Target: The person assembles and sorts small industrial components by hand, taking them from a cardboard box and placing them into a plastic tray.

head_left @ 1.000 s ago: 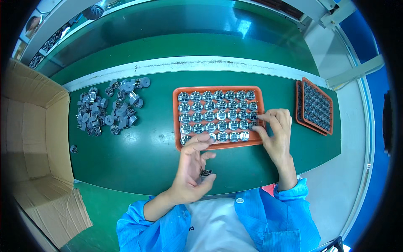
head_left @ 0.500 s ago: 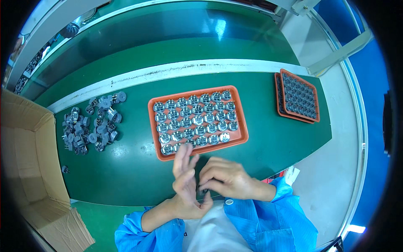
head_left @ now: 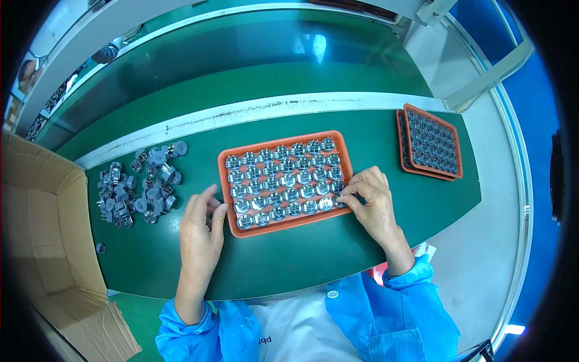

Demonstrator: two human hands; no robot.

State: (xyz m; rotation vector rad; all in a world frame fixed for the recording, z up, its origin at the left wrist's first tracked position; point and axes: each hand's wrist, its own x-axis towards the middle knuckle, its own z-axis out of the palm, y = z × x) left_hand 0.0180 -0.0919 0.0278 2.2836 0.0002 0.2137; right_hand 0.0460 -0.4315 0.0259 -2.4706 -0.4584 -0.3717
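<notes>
An orange plastic tray (head_left: 288,229) lies on the green table, filled with rows of small round metal-faced components (head_left: 287,180). At its lower right corner, my right hand (head_left: 373,202) pinches one round component (head_left: 340,201) at the end of a row, the fingertips partly covering it. My left hand (head_left: 202,232) hovers beside the tray's left edge, empty, with thumb and fingers apart. Left of that hand, a loose heap of grey round components with metal pins (head_left: 145,190) is spread over the table.
Two stacked orange trays (head_left: 429,142) of similar parts stand at the right. An open cardboard box (head_left: 45,235) adjoins the table's left edge. A single component (head_left: 101,247) lies near the box. A white ledge (head_left: 271,107) runs along the back.
My hands have parted from in front of my body. The right went to the tray's lower right corner with a component; the left moved left and is now empty beside the tray.
</notes>
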